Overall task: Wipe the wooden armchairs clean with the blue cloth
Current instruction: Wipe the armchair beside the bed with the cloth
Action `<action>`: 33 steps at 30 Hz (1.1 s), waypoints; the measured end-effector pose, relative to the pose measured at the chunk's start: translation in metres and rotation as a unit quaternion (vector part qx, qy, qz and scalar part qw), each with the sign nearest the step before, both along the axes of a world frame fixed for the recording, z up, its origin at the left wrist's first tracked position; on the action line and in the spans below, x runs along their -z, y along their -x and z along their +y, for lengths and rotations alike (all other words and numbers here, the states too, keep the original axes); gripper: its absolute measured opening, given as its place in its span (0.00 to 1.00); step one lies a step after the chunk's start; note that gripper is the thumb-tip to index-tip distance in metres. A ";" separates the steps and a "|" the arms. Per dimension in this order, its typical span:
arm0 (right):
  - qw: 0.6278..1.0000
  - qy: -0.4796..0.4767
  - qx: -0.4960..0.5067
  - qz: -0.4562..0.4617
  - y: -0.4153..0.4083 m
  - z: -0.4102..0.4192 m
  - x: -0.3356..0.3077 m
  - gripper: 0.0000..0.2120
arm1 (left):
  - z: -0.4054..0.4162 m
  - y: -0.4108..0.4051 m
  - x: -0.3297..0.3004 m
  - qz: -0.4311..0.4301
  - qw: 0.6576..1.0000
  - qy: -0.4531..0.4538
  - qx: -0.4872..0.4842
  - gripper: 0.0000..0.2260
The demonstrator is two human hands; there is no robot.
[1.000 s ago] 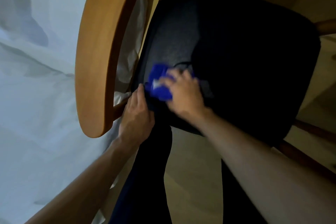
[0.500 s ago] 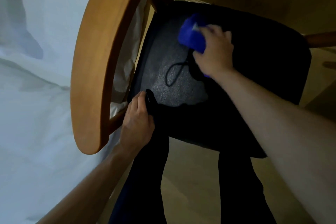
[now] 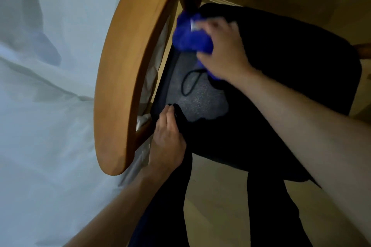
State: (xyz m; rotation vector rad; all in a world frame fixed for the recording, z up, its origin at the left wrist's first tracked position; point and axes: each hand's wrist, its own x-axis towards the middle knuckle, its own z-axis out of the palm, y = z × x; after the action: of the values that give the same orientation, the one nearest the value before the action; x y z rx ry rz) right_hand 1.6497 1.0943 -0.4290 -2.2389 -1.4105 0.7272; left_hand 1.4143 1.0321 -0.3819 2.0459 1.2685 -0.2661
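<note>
On my left a white sheet (image 3: 46, 106) fills the view. Beside it curves the wooden armchair (image 3: 128, 70), its broad armrest running from top to near corner, with the dark seat cushion (image 3: 281, 78) to its right and pale floor (image 3: 216, 196) below. My dark trouser legs (image 3: 166, 196) stand against the seat's front edge. My right hand (image 3: 222, 52) has its fingers curled round the bunched blue cloth (image 3: 190, 34), holding it at the seat's far left corner, close to the armrest's upright. My left hand (image 3: 167, 140) lies with fingers straight and together, fingertips touching the near left corner of the cushion
</note>
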 end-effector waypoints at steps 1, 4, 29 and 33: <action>0.999 0.010 0.022 -0.025 -0.002 0.021 0.002 0.27 | -0.002 0.001 0.000 0.007 1.000 0.000 -0.003 0.29; 0.995 0.057 -0.018 -0.081 0.026 0.039 0.006 0.25 | 0.000 0.008 0.000 0.017 0.999 -0.008 -0.035 0.28; 0.972 0.090 -0.213 -0.033 0.106 -0.029 -0.005 0.23 | 0.008 0.015 -0.016 0.004 0.993 0.040 -0.113 0.34; 0.948 0.142 -0.259 0.121 0.117 -0.105 -0.017 0.17 | 0.003 0.011 -0.014 0.071 0.994 0.052 -0.068 0.40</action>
State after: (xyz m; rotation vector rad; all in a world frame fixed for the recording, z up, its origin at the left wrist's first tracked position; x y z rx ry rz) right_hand 1.5331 0.9898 -0.4120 -1.8811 -1.8812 1.4044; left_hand 1.4034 1.0350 -0.3682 1.8703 1.4433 -0.4123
